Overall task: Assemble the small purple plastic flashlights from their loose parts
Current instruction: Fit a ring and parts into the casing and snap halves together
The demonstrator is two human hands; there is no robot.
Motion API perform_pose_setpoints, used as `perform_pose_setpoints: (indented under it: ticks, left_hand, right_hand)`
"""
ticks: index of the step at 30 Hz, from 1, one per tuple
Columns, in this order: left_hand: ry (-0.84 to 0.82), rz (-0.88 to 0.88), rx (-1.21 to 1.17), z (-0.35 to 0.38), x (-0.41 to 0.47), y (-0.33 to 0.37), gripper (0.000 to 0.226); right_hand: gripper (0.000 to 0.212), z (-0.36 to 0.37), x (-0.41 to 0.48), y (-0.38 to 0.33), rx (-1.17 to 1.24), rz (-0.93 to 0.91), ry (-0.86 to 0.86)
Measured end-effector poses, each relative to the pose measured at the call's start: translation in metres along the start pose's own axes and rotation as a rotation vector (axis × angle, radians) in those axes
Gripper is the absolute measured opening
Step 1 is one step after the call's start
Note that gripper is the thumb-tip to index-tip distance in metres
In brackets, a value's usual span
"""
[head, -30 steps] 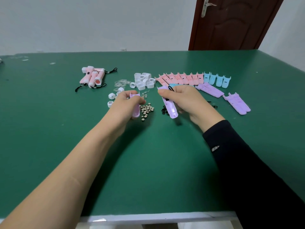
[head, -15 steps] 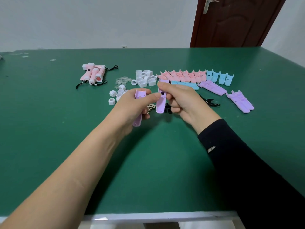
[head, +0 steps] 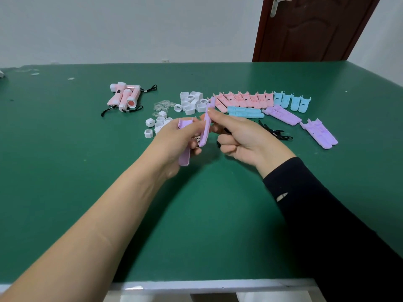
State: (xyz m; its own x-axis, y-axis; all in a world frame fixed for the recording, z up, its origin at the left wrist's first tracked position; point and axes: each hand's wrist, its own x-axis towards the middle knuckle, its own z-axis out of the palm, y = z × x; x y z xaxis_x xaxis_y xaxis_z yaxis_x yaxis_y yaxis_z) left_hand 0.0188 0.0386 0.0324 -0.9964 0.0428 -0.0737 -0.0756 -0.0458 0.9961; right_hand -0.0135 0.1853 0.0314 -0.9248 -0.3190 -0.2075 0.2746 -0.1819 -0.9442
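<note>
My left hand (head: 174, 147) grips one purple flashlight half-shell (head: 183, 159), its open end pointing up and away. My right hand (head: 242, 136) pinches a second purple half-shell (head: 206, 129) by its upper part, edge-on and nearly upright, right beside the first. The two shells are close together above the green table (head: 196, 225) but a narrow gap shows between them. More loose purple shells lie at the right (head: 281, 114) and further right (head: 319, 134).
Pink shells (head: 244, 99) and blue shells (head: 292, 101) line the back. White caps (head: 192, 102), clear lens discs (head: 162, 106), small button batteries (head: 197, 139) and black lanyards (head: 274, 132) lie around my hands. Finished pink flashlights (head: 125, 97) sit at the back left.
Both hands lifted toward me off the parts pile. The right hand turned its shell from lying slanted to nearly upright and brought it beside the left hand's shell.
</note>
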Motion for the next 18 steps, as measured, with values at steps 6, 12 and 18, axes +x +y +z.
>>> perform_pose_setpoints:
  ticks: [6, 12, 18]
  left_hand:
    - [0.058, -0.248, -0.391, -0.006, 0.004, 0.005, 0.020]
    - [-0.046, -0.312, -0.513, -0.006, 0.001, 0.008, 0.023]
    - [-0.144, -0.352, -0.681, -0.007, -0.003, 0.012, 0.042]
  right_hand:
    - [0.015, -0.004, -0.001, -0.003, 0.073, -0.010, -0.015]
    - [0.011, -0.001, -0.004, -0.002, -0.029, -0.070, -0.059]
    - [0.019, 0.003, -0.005, -0.003, -0.056, -0.046, -0.115]
